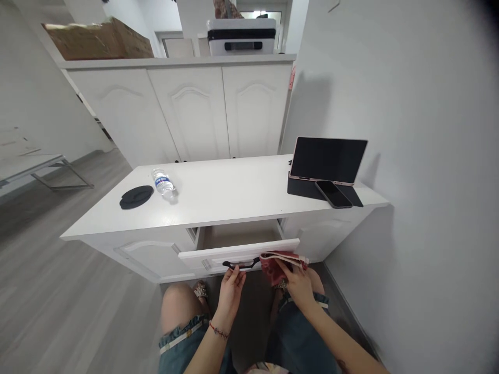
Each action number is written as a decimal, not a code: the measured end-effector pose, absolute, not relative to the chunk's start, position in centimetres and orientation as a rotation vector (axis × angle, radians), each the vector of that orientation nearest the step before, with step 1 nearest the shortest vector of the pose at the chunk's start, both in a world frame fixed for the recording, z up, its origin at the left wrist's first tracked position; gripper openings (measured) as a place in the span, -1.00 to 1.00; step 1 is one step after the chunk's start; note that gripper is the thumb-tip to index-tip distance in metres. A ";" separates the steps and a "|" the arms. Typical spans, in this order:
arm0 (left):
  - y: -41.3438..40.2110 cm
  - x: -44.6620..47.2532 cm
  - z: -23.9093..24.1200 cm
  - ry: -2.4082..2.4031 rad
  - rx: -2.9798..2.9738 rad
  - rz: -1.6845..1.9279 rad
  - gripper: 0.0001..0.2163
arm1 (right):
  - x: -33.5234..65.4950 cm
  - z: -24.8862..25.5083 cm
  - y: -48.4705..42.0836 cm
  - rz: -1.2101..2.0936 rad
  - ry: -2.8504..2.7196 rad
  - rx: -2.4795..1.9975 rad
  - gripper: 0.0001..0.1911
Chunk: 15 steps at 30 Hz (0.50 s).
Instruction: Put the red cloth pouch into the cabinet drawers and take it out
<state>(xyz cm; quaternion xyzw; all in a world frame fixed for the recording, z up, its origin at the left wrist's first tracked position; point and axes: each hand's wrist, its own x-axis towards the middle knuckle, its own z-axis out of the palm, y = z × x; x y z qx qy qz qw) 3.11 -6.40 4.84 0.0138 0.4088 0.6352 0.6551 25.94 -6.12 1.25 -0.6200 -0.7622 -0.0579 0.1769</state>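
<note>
A white drawer (187,255) stands partly pulled out of the low cabinet, and its visible inside is bare. My left hand (233,283) has its fingers closed on the black drawer handle (251,264), near the handle's left half. To the right, my right hand (298,283) grips a folded red cloth (268,267) with a pale edge. The cloth is beside the right end of the drawer front, over my right knee. Whether it touches the drawer front I cannot tell.
On the white cabinet top (230,189) lie a clear plastic bottle (162,183) and a black flat object (136,197) at left. A tablet (328,160) stands at right, with a phone (333,194) before it. The wall (424,156) borders the right side.
</note>
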 end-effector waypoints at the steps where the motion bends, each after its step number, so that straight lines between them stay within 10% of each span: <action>1: -6.3 3.1 4.8 0.925 0.040 1.441 -0.82 | 25.4 0.4 -6.2 -0.150 -2.131 -1.771 -0.23; 15: -4.7 2.7 4.0 0.933 0.056 1.414 -0.83 | 19.8 -6.3 -6.7 0.468 -1.698 -1.838 -0.25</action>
